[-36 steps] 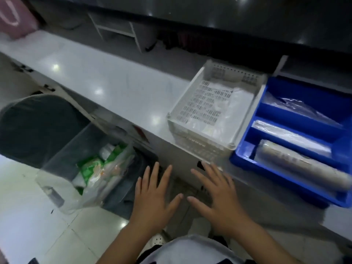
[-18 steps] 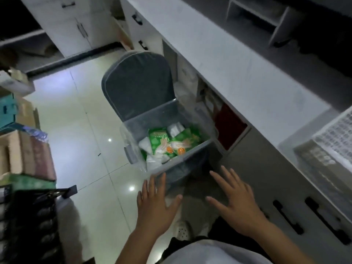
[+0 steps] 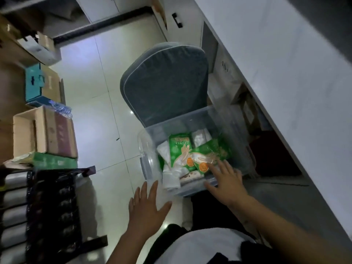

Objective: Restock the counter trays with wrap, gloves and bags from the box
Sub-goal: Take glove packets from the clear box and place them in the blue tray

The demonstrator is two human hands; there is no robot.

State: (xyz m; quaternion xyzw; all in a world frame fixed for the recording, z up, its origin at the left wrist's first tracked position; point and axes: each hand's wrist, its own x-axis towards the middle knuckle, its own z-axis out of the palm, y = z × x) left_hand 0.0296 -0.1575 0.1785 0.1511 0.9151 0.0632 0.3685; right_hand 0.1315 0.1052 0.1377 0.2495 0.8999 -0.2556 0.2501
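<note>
While the view tilts steeply down at the floor, everything here sits below the counter's edge.

Box: a clear plastic box [image 3: 190, 134] stands on a grey cushioned chair [image 3: 165, 80], just beside the white counter [image 3: 285, 63] that runs down the right side.

Contents: two green glove packs [image 3: 182, 151] printed with a hand outline and orange dots lie on top, overlapping; white rolls or folded packets [image 3: 171, 176] lie along the left and near sides, and another pale packet [image 3: 201, 137] sits at the far wall. Whether these are wrap or bags I cannot tell.

Right hand: the right hand [image 3: 226, 180] reaches over the near rim into the box, palm down, fingers spread and loosely extended. Its fingertips [image 3: 214, 166] lie at the lower edge of the nearer green pack, touching or just above it; nothing is pinched or lifted.

Left hand: the left hand [image 3: 146, 208] hovers open outside the box, near its front left corner, fingers spread wide, thumb out to the right, holding nothing.

Surroundings: cardboard boxes [image 3: 43, 130] and a teal carton [image 3: 35, 82] are stacked at the left above a dark rack [image 3: 51, 212]. The glossy tiled floor [image 3: 91, 73] shows between them and the chair.

Person: a white and dark garment fills the bottom edge.
</note>
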